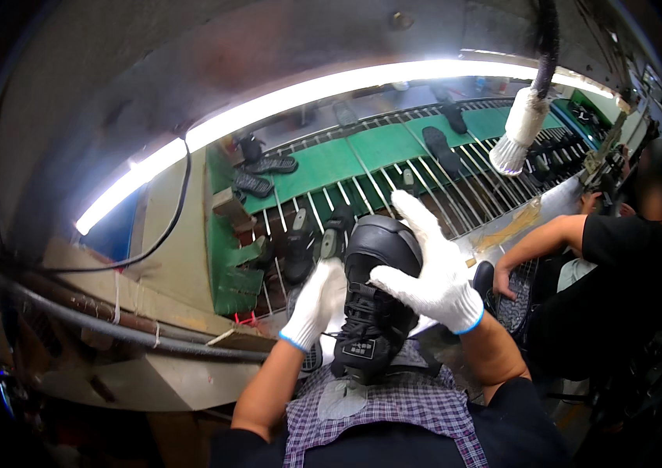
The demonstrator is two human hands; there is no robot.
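A black lace-up shoe (374,304) stands toe-up in front of my apron, its laces tied and a small pale printed patch near its heel end. My left hand (321,303), in a white knitted glove with a blue cuff, grips the shoe's left side; its fingertips are partly hidden and slightly blurred. On the other side is my right hand (438,273), gloved the same way. Its thumb lies across the front of the shoe below the toe cap, while the fingers stretch upward past the toe, spread apart from the thumb.
Beyond the shoe runs a rack of metal rollers (456,191) with a green strip (323,165), carrying black soles (442,148) and shoes. A white brush (520,132) hangs at upper right. A bright lamp tube (331,86) arches overhead. At right, a co-worker's arm (541,240) reaches a sole.
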